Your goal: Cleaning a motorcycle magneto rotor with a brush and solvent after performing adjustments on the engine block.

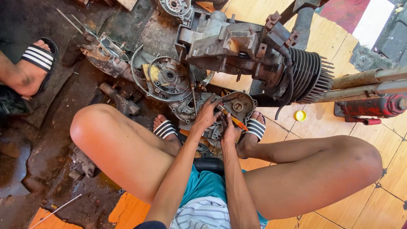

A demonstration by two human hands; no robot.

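Observation:
I squat over a grey engine case half [237, 106] lying on the floor between my feet. My left hand [206, 115] rests on the case, fingers pressing on its rim. My right hand [229, 129] grips an orange-handled screwdriver [233, 120], its tip pointing toward the case near my left fingers. A round metal plate with a hub [166, 77] lies just left of the case.
A large greasy engine block with a finned cylinder [271, 55] stands beyond the case. A red jack [373, 108], a yellow cap [300, 115] and metal pipes [364, 82] lie right. Another person's sandalled foot [32, 63] is far left, with scattered parts [104, 53] nearby.

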